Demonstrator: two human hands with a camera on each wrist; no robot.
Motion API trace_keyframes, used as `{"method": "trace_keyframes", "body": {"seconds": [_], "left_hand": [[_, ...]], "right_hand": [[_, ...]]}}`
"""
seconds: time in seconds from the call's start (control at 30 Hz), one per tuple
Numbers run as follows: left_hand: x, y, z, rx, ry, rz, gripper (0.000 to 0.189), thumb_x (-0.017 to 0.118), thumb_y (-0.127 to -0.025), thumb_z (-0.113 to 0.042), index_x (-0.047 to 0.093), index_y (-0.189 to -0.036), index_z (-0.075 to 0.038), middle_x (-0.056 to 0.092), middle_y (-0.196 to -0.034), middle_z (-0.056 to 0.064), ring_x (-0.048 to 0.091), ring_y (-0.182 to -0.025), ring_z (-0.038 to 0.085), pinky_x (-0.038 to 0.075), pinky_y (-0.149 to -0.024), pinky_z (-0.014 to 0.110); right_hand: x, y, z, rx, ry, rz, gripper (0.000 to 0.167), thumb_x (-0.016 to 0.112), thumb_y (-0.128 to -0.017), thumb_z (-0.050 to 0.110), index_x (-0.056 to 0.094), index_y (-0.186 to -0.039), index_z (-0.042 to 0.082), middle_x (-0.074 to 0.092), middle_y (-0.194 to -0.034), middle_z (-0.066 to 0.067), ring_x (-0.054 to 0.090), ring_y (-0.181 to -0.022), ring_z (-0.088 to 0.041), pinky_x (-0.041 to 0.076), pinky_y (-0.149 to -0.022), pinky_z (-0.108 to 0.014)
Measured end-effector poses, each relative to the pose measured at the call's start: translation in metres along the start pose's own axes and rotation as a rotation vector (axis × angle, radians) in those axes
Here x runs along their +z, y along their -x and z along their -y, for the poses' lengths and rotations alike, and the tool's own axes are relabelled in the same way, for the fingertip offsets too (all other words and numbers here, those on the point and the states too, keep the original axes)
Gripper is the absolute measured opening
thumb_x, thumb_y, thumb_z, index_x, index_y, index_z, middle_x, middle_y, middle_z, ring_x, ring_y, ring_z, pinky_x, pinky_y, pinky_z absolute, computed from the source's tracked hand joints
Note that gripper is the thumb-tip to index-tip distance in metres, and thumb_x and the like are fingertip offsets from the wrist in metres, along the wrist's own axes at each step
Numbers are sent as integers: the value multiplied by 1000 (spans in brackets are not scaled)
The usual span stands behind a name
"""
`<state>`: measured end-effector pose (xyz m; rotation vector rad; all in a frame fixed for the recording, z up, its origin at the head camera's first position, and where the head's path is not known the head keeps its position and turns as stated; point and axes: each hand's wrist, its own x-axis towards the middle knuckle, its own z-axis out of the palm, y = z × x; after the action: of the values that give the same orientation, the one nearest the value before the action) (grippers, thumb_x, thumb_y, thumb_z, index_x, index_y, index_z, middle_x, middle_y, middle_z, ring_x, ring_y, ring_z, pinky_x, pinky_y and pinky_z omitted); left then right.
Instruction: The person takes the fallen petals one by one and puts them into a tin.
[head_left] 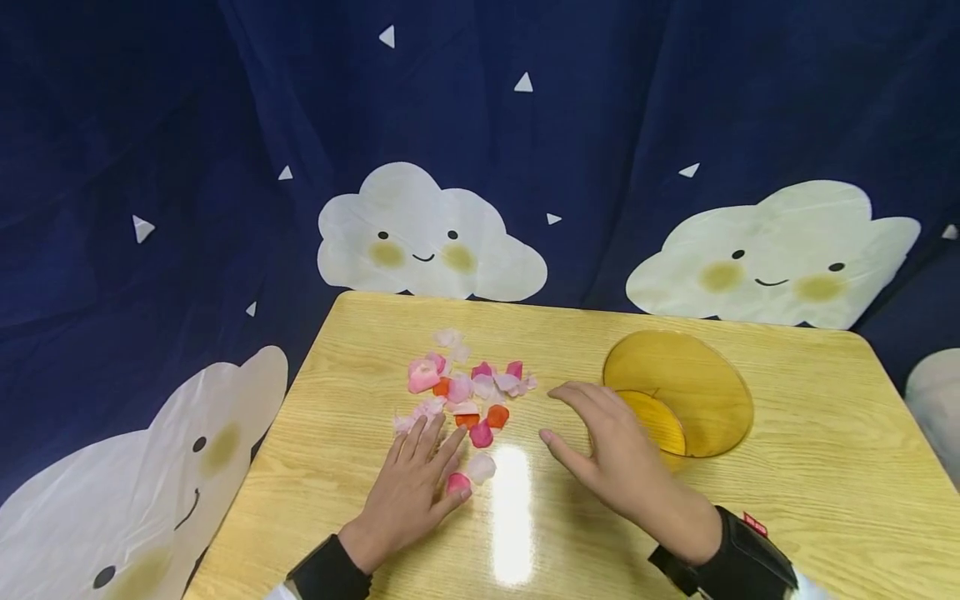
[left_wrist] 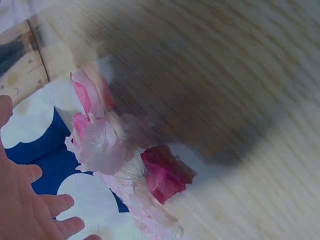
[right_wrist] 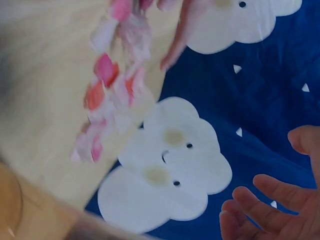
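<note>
Loose flower petals (head_left: 460, 388) in pink, white and orange lie scattered on the wooden table. My left hand (head_left: 411, 487) is spread low at their near edge, fingers straight and fingertips right by an orange petal (head_left: 467, 421). Beside its thumb lie a deep pink petal (head_left: 458, 483) and a white one (head_left: 482, 468). In the left wrist view, a dark pink petal (left_wrist: 167, 175) shows close up. To the right of the petals, my right hand (head_left: 622, 454) is held with fingers extended and thumb apart, holding nothing. It partly covers a see-through amber round vessel (head_left: 705, 392).
The pale wooden table (head_left: 817, 467) ends at the back against a dark blue curtain (head_left: 585, 150) printed with white clouds and small triangles. Glare (head_left: 512, 517) lies on the tabletop between the hands. Black bands (head_left: 333, 571) are worn on both wrists.
</note>
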<state>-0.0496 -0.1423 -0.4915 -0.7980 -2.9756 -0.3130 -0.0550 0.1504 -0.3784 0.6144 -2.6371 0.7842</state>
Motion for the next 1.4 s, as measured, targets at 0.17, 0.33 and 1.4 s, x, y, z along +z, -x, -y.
{"method": "trace_keyframes", "body": {"seconds": [0.17,0.33,1.4], "left_hand": [[-1,0,-1,-9,4,2,77,56,-95,-61,34,-158,-23,31,-166,12,26,-154,37,28,-119,62],[-1,0,-3,-10,3,15,77,54,-96,-61,33,-159,-23,30,-166,12,26,-154,36,27,-120,62],[5,3,-7,-39,69,57,79,56,-95,-60,30,-160,-24,30,-166,13,27,-154,37,26,-120,63]], "right_hand": [[-24,-9,-14,32,48,-52,42,79,-86,26,67,-120,5,70,-120,-12,63,-112,-32,52,-94,-52],[-45,-15,-38,86,107,-77,41,77,-88,23,65,-121,3,68,-122,-18,58,-116,-39,48,-96,-56],[-60,-27,-168,383,293,301,46,53,-104,41,63,-89,-2,59,-65,-11,50,-52,-19,36,-46,-32]]}}
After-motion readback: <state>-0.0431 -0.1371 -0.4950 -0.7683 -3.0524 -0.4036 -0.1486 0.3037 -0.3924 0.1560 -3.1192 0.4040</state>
